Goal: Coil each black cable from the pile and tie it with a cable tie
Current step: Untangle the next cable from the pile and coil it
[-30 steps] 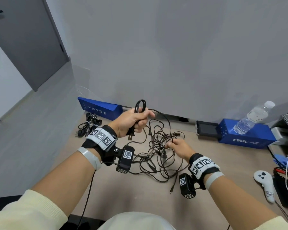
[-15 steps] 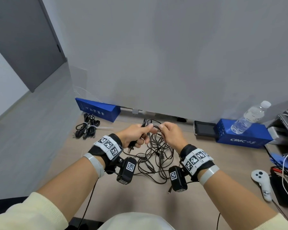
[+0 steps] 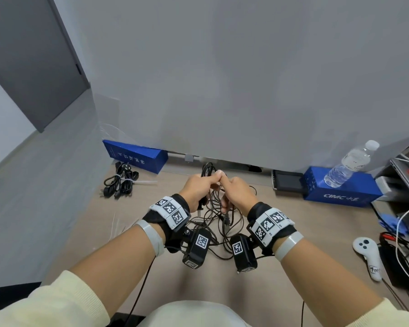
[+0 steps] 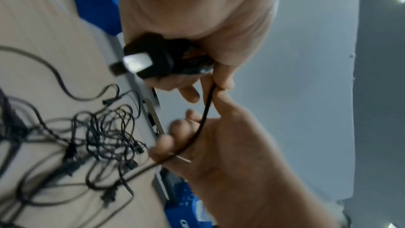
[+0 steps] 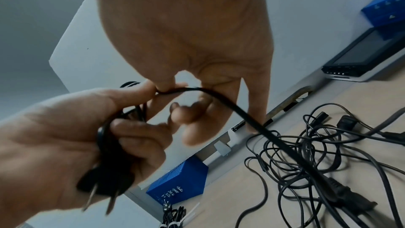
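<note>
My left hand (image 3: 209,181) grips a black power cable (image 3: 207,168) by its plug (image 4: 151,62) and a couple of folded loops, which stick up above the fist. My right hand (image 3: 223,185) meets it thumb to thumb and pinches the same cable (image 5: 230,103) just beside the left thumb. From the pinch the cable runs down to the tangled pile of black cables (image 3: 220,223) on the table under both hands. The plug's prongs (image 5: 98,192) point down out of the left fist. A coiled black cable with a white tie (image 3: 121,182) lies at the far left.
A blue box (image 3: 137,156) stands at the back left against the wall. Another blue box (image 3: 340,190) at the right carries a water bottle (image 3: 350,166), with a dark device (image 3: 286,182) beside it. A white controller (image 3: 368,256) and loose wires (image 3: 406,232) crowd the right edge.
My right hand has lifted off the pile and come up to the left hand, bringing a length of cable with it. The left hand has dropped a little with its loops.
</note>
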The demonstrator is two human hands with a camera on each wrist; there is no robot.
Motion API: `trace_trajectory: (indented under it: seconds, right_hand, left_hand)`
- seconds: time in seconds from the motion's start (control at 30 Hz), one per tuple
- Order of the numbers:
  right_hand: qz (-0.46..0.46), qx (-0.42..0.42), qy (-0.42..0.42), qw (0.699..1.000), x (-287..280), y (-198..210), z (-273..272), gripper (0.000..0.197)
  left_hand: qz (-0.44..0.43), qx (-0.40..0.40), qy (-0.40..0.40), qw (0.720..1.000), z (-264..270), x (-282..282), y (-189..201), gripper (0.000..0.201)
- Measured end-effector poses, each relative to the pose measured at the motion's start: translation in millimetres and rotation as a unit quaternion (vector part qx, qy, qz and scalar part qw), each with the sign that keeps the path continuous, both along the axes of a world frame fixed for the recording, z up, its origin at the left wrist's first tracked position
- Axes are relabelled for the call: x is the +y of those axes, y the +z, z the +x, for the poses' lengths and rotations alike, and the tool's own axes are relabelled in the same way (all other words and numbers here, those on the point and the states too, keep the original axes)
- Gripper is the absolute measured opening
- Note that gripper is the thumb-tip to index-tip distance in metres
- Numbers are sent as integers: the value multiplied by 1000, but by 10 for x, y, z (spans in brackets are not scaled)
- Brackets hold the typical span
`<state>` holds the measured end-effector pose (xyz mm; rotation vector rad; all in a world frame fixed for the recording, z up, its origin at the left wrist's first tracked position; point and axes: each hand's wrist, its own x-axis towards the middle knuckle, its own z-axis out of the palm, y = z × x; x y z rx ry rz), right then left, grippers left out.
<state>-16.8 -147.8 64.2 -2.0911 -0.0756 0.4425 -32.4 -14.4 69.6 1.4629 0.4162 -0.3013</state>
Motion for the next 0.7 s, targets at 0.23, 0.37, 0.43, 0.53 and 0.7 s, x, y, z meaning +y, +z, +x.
trace_trajectory:
  seconds: [0.23,0.37,0.43,0.53,0.7]
  right_hand:
    - [-21,-23,104,994,-342,-345,-37,41]
    - [-96,20,99,990,-520,-591,26,38]
    - [-122,26,105,987,-513,-582,28,36]
    - [-109,-4,116,987,-488,-495,45,36]
    - [9,-84,88,993,-373,-208,110,30]
  left_hand:
    - [-126,-62,112,984,175,238,337,35]
    - [-257,-66,140,954,246,348,441,38]
    - [-259,-75,163,949,262,389,438,39]
    - [-217,-88,193,953,275,486,459,38]
    - [63,-80,136,985,288,669,223,37]
